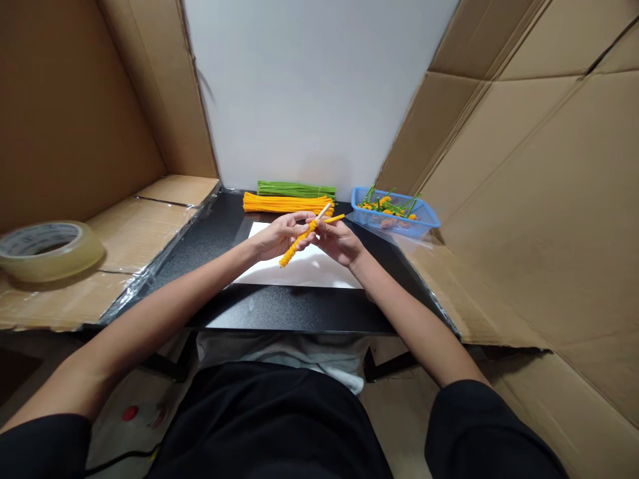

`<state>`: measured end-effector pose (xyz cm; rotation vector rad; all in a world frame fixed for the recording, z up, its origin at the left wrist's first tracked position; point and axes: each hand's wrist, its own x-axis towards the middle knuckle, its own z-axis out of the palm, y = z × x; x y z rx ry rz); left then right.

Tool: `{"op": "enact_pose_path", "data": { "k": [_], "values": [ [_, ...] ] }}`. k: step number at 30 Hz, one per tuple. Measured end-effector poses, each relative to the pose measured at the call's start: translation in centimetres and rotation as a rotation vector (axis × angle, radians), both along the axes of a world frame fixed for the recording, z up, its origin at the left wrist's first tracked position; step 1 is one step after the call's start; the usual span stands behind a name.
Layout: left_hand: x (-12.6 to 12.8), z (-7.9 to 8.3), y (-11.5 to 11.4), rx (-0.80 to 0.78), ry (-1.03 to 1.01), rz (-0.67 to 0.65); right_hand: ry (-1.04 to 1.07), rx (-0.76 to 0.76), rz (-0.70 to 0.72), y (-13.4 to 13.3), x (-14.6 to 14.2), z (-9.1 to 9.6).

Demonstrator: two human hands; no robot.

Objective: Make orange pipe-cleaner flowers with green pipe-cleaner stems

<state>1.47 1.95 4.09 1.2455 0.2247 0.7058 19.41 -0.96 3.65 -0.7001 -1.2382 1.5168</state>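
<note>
Over the white paper (319,271), both hands work on a light-coloured stick (324,211) with an orange pipe cleaner (291,255) coiled tightly around it. My left hand (281,236) is closed around the stick and its coils. At the upper end of the coil, the fingers of my right hand (341,241) pinch the pipe cleaner, whose straight loose end sticks out to the right. The stick tilts, with its bare tip pointing up and away. Parts of the coil are hidden behind the fingers.
Behind the hands lie a bundle of orange pipe cleaners (284,203) and a bundle of green ones (297,189). A blue basket (424,214) at the right holds green and orange pieces. Clear tape (82,256) rests on cardboard at the left. Cardboard walls flank the black table (279,311).
</note>
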Motion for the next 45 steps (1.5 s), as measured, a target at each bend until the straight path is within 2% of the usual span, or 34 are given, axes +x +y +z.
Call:
{"op": "enact_pose_path", "data": {
  "k": [2, 5, 7, 9, 11, 13, 15, 21, 24, 29, 32, 36, 41, 45],
  "values": [
    [0.3, -0.2, -0.1, 0.119, 0.024, 0.114, 0.006, 0.016, -0.09, 0.1, -0.1, 0.0],
    [0.8, -0.4, -0.4, 0.403, 0.049, 0.493, 0.034, 0.036, -0.296, 0.4, -0.4, 0.0],
    [0.9, -0.5, -0.7, 0.608, 0.108, 0.689, 0.031, 0.064, -0.371, 0.4, -0.7, -0.1],
    [0.9, -0.6, -1.0, 0.752, 0.169, 0.795, 0.018, 0.082, -0.383, 0.3, -0.9, -0.2],
    [0.8, -0.6, -1.1, 0.797, 0.191, 0.85, 0.032, 0.079, -0.367, 0.2, -1.0, -0.3],
    [0.8, -0.6, -1.0, 0.766, 0.178, 0.846, 0.07, 0.059, -0.335, 0.3, -0.9, -0.3],
    [0.8, -0.4, -0.9, 0.685, 0.14, 0.774, 0.102, 0.03, -0.304, 0.3, -0.7, -0.3],
    [0.5, 0.4, -0.4, 0.36, 0.036, 0.335, 0.12, -0.021, -0.236, 0.3, -0.4, 0.0],
    [0.2, 0.6, -0.2, 0.269, 0.023, 0.232, 0.125, -0.022, -0.18, 0.1, -0.5, 0.0],
    [0.4, 0.2, 0.0, 0.236, 0.008, 0.301, 0.135, -0.046, -0.217, 0.1, -0.7, 0.1],
    [0.7, -0.1, -0.3, 0.345, 0.044, 0.379, 0.134, -0.087, -0.262, 0.3, -0.6, 0.1],
    [0.9, -0.4, -0.8, 0.446, 0.093, 0.477, 0.11, -0.11, -0.249, 0.5, -0.3, 0.1],
    [1.3, -1.0, -0.8, 0.388, 0.025, 0.542, 0.093, -0.123, -0.241, 0.5, -0.3, 0.2],
    [1.4, -1.2, -0.4, 0.303, -0.012, 0.518, 0.077, -0.136, -0.208, 0.7, -0.1, 0.0]
  ]
}}
